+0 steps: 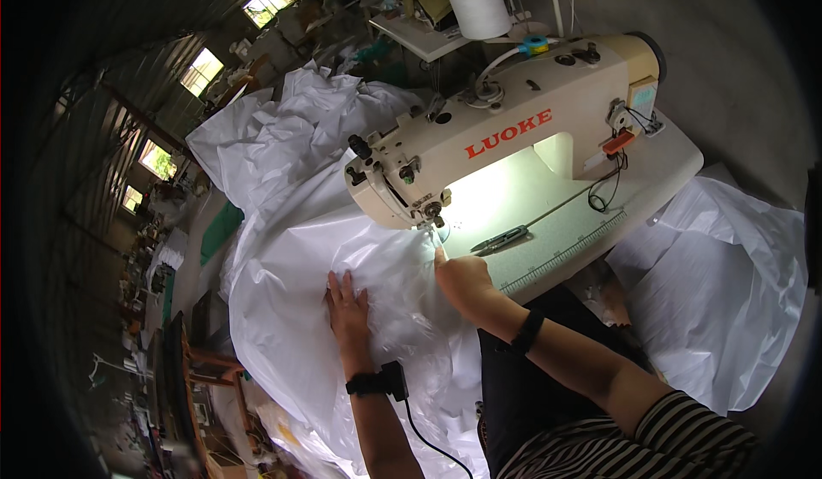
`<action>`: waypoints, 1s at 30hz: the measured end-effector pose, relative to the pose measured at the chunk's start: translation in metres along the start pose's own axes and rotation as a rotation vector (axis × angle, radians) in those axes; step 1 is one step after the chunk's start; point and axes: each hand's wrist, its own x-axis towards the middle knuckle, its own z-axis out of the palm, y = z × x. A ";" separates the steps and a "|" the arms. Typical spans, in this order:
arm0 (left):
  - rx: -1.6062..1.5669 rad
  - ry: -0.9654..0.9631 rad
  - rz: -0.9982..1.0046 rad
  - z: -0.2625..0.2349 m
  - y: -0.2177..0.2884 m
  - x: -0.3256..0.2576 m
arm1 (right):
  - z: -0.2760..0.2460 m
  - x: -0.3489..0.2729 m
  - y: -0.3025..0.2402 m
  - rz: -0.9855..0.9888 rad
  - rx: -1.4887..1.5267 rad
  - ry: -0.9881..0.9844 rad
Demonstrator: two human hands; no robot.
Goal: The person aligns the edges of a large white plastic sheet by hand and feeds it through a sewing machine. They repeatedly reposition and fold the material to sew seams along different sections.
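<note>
Left hand (pixel 347 306) flat, open on white fabric (pixel 291 265); right hand (pixel 462 275) pinching it just below needle (pixel 436 222). Red lettering on cream machine (pixel 505 128) above; white thread cone (pixel 479 8) beyond.

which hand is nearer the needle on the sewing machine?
Right. The right hand rests on the white fabric just below the needle, fingertips reaching toward it. The left hand lies flat on the fabric farther left and lower.

The sewing table (pixel 664 158) carries a sewing machine (pixel 505 128), white fabric (pixel 300 248) and snips (pixel 499 239).
</note>
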 end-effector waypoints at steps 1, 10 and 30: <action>0.008 0.004 -0.003 0.001 0.000 0.001 | -0.001 0.001 0.001 0.015 -0.003 -0.011; -0.055 0.011 -0.013 -0.003 -0.003 0.011 | -0.001 0.001 0.006 -0.032 0.013 -0.015; -1.020 -0.275 -0.341 -0.059 0.142 -0.258 | 0.063 -0.156 0.004 -0.183 0.980 -0.174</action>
